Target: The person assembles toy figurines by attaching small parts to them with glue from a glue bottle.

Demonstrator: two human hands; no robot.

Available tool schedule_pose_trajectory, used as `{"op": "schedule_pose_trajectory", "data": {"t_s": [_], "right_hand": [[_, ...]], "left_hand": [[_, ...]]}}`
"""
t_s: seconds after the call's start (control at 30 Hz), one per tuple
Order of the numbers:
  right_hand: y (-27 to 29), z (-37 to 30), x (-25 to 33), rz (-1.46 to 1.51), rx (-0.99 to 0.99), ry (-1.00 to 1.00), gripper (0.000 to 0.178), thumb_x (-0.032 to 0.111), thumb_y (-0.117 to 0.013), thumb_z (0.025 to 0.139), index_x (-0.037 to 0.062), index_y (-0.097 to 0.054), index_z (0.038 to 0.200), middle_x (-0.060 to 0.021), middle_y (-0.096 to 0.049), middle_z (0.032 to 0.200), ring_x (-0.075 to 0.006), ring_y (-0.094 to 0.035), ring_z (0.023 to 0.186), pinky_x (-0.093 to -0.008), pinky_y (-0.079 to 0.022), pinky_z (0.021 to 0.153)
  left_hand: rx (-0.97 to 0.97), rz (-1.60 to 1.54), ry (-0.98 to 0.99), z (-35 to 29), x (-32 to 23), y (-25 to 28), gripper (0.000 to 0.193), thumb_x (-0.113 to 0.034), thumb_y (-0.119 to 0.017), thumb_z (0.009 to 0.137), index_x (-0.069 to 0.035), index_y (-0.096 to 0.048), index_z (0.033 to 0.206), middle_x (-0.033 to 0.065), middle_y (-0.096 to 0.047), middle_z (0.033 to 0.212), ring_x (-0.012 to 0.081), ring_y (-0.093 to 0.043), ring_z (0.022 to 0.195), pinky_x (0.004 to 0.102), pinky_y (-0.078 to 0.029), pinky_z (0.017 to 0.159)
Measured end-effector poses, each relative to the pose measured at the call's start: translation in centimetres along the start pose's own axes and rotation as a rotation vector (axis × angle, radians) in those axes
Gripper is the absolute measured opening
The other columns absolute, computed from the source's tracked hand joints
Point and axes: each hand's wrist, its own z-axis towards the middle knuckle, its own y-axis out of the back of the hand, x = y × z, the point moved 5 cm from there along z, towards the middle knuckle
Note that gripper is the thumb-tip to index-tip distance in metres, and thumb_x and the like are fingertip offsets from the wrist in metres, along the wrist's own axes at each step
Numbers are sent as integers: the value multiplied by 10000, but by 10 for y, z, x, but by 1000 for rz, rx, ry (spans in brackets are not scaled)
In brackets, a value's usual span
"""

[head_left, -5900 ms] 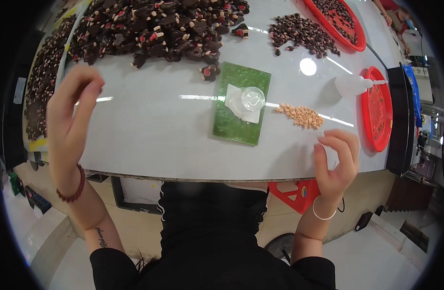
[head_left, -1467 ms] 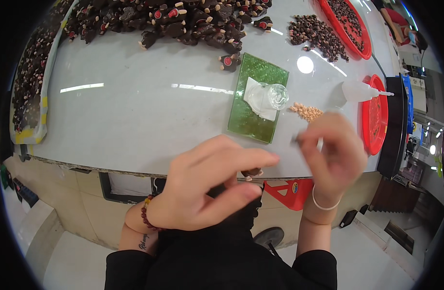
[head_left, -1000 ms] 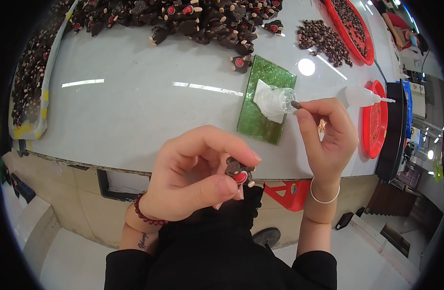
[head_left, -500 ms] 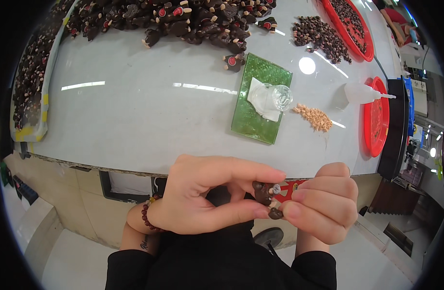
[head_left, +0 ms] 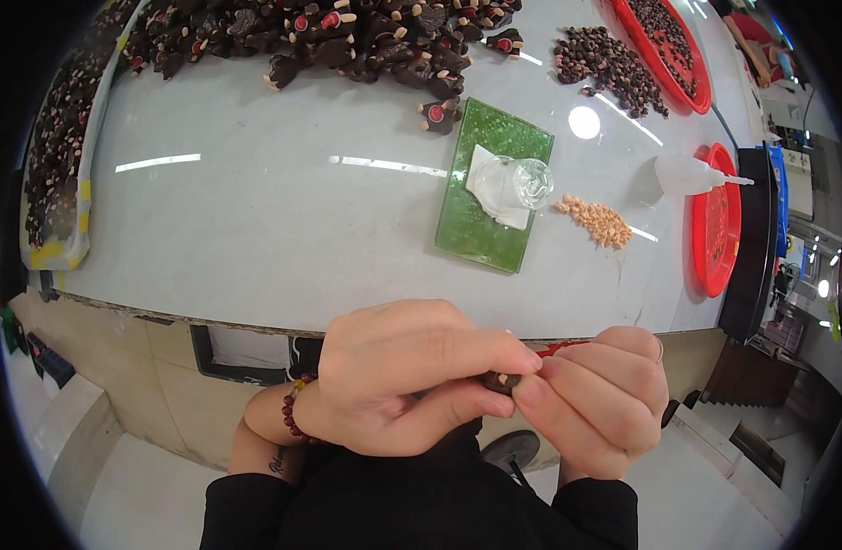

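In front of my body, just off the table's near edge, my two hands meet fingertip to fingertip. My left hand (head_left: 393, 371) pinches a small dark brown figurine (head_left: 501, 381) between thumb and forefinger; most of it is hidden by the fingers. My right hand (head_left: 609, 394) is closed, its thumb and forefinger pressed against the figurine's right side. The small dark piece it held earlier is now mostly covered by the fingertips. Many similar brown figurines (head_left: 375, 50) with beige limbs and red patches lie heaped at the far side of the table.
A green slab (head_left: 453, 220) bears a white tissue (head_left: 483, 188) and a clear cup (head_left: 534, 183). Right of it lie small beige pieces (head_left: 597, 225), small dark pieces (head_left: 604, 71), a white squeeze bottle (head_left: 682, 176) and red trays (head_left: 702, 87). A filled bin (head_left: 84, 202) stands at the left.
My hands have come together: the right hand moved left and pressed its small dark piece against the figurine. The figurine has been turned and is more covered by my fingers.
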Motion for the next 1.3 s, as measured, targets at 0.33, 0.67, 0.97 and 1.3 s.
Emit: {"op": "schedule_pose_trajectory", "data": {"t_s": [0.33, 0.67, 0.97, 1.3], "right_hand": [[-5, 4, 0, 51, 12, -54, 213, -11, -719, 634, 67, -655, 823, -14, -571, 799, -134, -547, 659, -256, -409, 533], [13, -25, -27, -93, -20, -184, 134, 79, -719, 704, 111, -633, 802, -3, -580, 780, -172, -546, 642, -293, -397, 523], [19, -34, -33, -97, -56, -173, 167, 45, -716, 668, 92, -633, 805, -15, -580, 765, -181, -531, 606, -299, -396, 526], [46, -57, -86, -227, -75, -430, 194, -88, -665, 598, 9, -625, 761, -78, -585, 737, -228, -541, 652, -297, -434, 569]], "left_hand": [[1, 106, -53, 0, -8, 11, 242, -177, -786, 718, -10, -695, 867, 57, -635, 665, 117, -512, 489, 214, -376, 436], [-737, 1065, 11, 22, -54, 230, 229, -151, -655, 851, -38, -663, 1050, -25, -563, 720, 31, -458, 595, 157, -354, 542], [-315, 1353, 187, 65, -17, 212, 288, -291, -701, 792, -79, -617, 968, 5, -480, 592, 84, -425, 528, 233, -350, 515], [-155, 707, 173, 30, -51, 161, 143, -70, -524, 877, 10, -530, 996, 24, -514, 801, 40, -441, 633, 170, -318, 525]]}}
